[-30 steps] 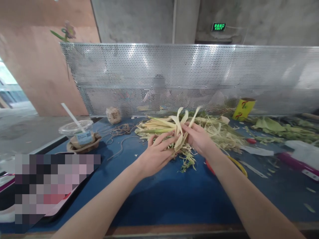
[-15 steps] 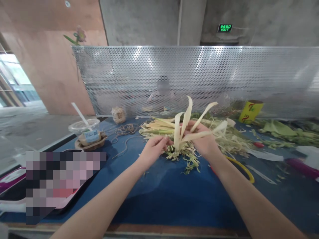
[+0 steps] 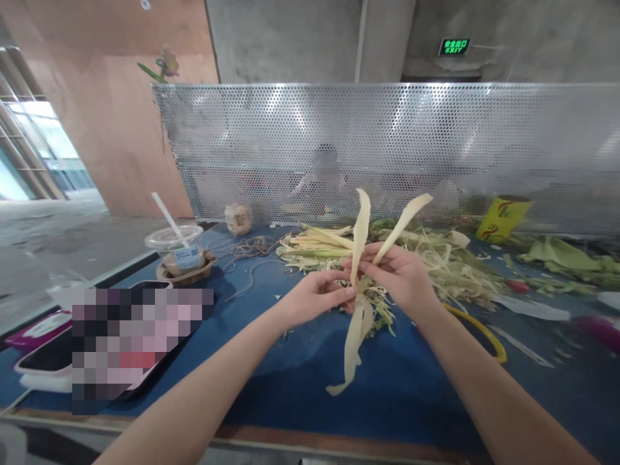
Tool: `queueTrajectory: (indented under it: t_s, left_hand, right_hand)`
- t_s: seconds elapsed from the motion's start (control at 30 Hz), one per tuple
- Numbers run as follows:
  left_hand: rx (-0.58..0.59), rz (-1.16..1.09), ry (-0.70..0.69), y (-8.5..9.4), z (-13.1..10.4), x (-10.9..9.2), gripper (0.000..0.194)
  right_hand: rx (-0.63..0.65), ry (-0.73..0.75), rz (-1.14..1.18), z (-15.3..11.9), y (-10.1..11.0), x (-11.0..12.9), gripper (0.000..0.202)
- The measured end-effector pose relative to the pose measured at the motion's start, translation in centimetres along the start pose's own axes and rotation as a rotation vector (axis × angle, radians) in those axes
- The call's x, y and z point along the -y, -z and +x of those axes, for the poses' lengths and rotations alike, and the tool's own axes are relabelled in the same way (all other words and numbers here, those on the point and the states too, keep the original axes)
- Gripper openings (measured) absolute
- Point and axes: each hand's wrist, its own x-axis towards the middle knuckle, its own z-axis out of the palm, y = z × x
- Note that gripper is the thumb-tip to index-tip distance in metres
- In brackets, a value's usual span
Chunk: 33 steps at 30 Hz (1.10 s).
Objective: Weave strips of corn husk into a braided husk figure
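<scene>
My left hand (image 3: pixel 322 296) is closed, its thumb and fingers pinching pale corn husk strips (image 3: pixel 360 236) where they meet. From the right, my right hand (image 3: pixel 400 274) grips the same strips with bent fingers. Two strips stand up above the hands, one nearly upright and one leaning right. Below them, other strips hang down towards me over the table. Behind and under the hands lies a heap of green plant scraps (image 3: pixel 382 313), partly hidden. A bundle of long yellow-green strips (image 3: pixel 317 244) rests just beyond my left hand.
A blue table (image 3: pixel 290 381) carries a lidded cup with a straw (image 3: pixel 186 255), phones (image 3: pixel 48 358), string (image 3: pixel 249 248), a yellow roll (image 3: pixel 504 216), loose husk fibres (image 3: pixel 465 268) and a yellow-handled tool (image 3: pixel 484 329). A perforated metal screen (image 3: pixel 387 142) stands at the back, a person behind it.
Two husk strips that pointed up and right now hang downward. My left hand has come in closer to my right and pinches the strips' joined base. The view has shifted slightly.
</scene>
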Motion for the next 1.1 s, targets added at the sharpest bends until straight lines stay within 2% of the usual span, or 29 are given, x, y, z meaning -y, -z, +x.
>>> queueTrajectory:
  t_s: [0.1, 0.2, 0.37, 0.47, 0.53, 0.6, 0.67, 0.73, 0.8, 0.93, 1.1]
  left_hand:
    - [0.057, -0.032, 0.046, -0.4, -0.1, -0.2, 0.029]
    - [0.093, -0.160, 0.108, -0.9, -0.2, -0.3, 0.030]
    - [-0.025, -0.402, 0.216, -1.4, -0.3, -0.3, 0.032]
    - [-0.158, -0.466, 0.237, -1.2, -0.1, -0.1, 0.032]
    - [-0.249, -0.484, 0.211, -0.9, 0.1, 0.1, 0.031]
    - [-0.297, -0.509, 0.152, -0.6, 0.3, 0.3, 0.032]
    - [-0.342, -0.533, 0.101, -0.3, 0.4, 0.5, 0.032]
    - [-0.392, -0.540, 0.090, -0.2, 0.4, 0.5, 0.033]
    - [-0.437, -0.528, 0.083, -0.2, 0.4, 0.5, 0.033]
    - [-0.482, -0.384, 0.044, -0.1, 0.4, 0.2, 0.030]
    - [-0.492, -0.191, -0.044, 0.3, 0.4, 0.6, 0.020]
  right_hand:
    - [-0.053, -0.005, -0.002, -0.2, -0.4, 0.2, 0.017]
    - [-0.099, 0.003, -0.037, -0.2, -0.7, 0.3, 0.017]
    - [-0.119, -0.042, -0.139, 0.4, 0.2, -0.4, 0.026]
    - [-0.199, -0.124, -0.183, 0.9, 1.1, -0.9, 0.035]
    - [-0.202, -0.141, -0.257, 0.9, 1.4, -1.0, 0.040]
    - [-0.137, -0.099, -0.390, 0.6, 1.2, -0.7, 0.040]
    - [-0.019, -0.044, -0.527, 0.2, 0.6, -0.5, 0.032]
    - [0.115, -0.040, -0.556, -0.2, -0.1, -0.4, 0.020]
    - [0.213, -0.103, -0.522, -0.4, -0.5, -0.6, 0.015]
    - [0.273, -0.228, -0.442, -0.1, -0.3, -1.1, 0.020]
    - [0.312, -0.220, -0.431, 0.2, 0.6, -1.2, 0.016]
